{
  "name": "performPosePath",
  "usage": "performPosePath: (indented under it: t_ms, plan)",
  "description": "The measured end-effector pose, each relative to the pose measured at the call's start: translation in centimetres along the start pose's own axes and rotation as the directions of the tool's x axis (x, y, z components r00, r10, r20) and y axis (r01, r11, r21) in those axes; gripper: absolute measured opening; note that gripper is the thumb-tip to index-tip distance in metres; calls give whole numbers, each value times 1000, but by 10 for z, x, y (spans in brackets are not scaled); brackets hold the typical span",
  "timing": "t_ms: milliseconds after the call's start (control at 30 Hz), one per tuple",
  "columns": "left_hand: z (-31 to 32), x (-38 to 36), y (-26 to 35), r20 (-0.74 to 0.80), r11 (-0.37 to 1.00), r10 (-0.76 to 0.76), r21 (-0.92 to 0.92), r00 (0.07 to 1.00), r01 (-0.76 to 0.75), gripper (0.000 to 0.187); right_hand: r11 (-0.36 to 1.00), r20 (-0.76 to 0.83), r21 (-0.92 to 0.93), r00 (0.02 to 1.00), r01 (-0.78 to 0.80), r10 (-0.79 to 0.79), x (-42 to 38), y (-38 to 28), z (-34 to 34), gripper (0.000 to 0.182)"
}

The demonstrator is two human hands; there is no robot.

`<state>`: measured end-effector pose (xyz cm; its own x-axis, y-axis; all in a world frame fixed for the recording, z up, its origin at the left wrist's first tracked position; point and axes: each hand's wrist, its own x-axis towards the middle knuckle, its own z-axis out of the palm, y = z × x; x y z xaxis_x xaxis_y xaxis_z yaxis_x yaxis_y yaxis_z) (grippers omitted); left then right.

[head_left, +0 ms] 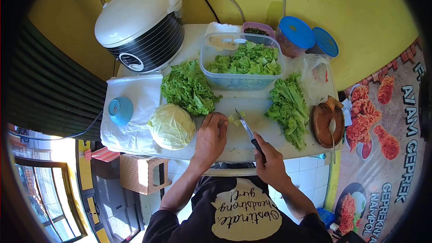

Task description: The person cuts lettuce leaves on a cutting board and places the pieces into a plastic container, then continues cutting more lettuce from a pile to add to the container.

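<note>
My right hand [270, 159] is wrapped round the black handle of a knife [246, 126], its blade pointing up and left over the white cutting board [258, 108]. Small pale green pieces [237, 118] lie on the board beside the blade tip. My left hand [213, 135] rests at the board's left side with fingers curled near those pieces; whether it holds anything is hidden. Leafy lettuce [189, 87] lies beyond my left hand, and more lettuce [290, 110] is at the board's right. A clear plastic container [240, 81] of cut leaves stands behind the board.
A whole cabbage [172, 126] and a blue bowl [120, 111] on plastic bags [135, 137] are at the left, below a rice cooker [144, 31]. At the right are a brown mortar [321, 126] with a spoon [332, 126], a plastic bag [313, 78] and blue-lidded tubs [297, 33].
</note>
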<state>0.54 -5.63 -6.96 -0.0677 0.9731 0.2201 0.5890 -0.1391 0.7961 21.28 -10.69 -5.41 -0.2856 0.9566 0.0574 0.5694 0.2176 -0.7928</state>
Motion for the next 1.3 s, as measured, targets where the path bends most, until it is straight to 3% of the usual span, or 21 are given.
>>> performPosePath:
  t_ms: [33,67,133,200,267,333,467,567,733,967,1033,1200,1267,1300]
  plan:
    - [-4,0,6,72,987,-99,-118,993,107,11,999,-87,27,995,44,-41,3,2,3,46]
    - [-7,-2,9,74,987,-98,-119,992,106,11,995,-174,49,982,87,-77,4,4,4,42]
    - [-12,-4,10,202,952,-104,-264,974,156,14,996,-174,55,983,75,-64,11,6,2,33]
    - [-14,-7,10,235,948,-92,-278,968,157,13,996,-175,63,983,63,-51,26,4,-1,26]
    - [-14,-8,10,265,943,-77,-293,961,157,13,957,-216,14,936,288,-279,48,-2,-3,21]
    - [-16,-9,9,301,951,-54,-276,952,141,12,952,-185,33,938,305,-294,56,0,1,20]
    - [-22,-12,9,283,946,-56,-292,958,142,13,956,-82,98,960,276,-269,59,7,7,16]
    - [-25,-14,6,272,953,-133,-229,953,198,14,955,-98,140,964,260,-248,63,3,9,14]
    - [-17,-18,1,82,996,-65,-59,995,70,16,971,-35,41,972,235,-234,73,8,17,13]
    - [-11,-14,0,51,993,105,44,993,-107,22,966,24,-32,967,255,-255,77,6,19,16]
    - [-16,-13,5,150,997,-76,12,986,75,19,967,10,-28,968,253,-252,78,2,18,15]
    - [-10,-10,-1,52,996,-84,-10,995,85,16,972,-53,-16,970,236,-237,71,1,25,20]
    - [-6,-8,0,26,992,-124,-6,992,125,16,981,-134,-3,972,195,-193,61,-8,23,38]
    - [-3,-8,-2,-1,990,-137,11,991,137,17,980,-125,-5,972,199,-198,53,-11,22,38]
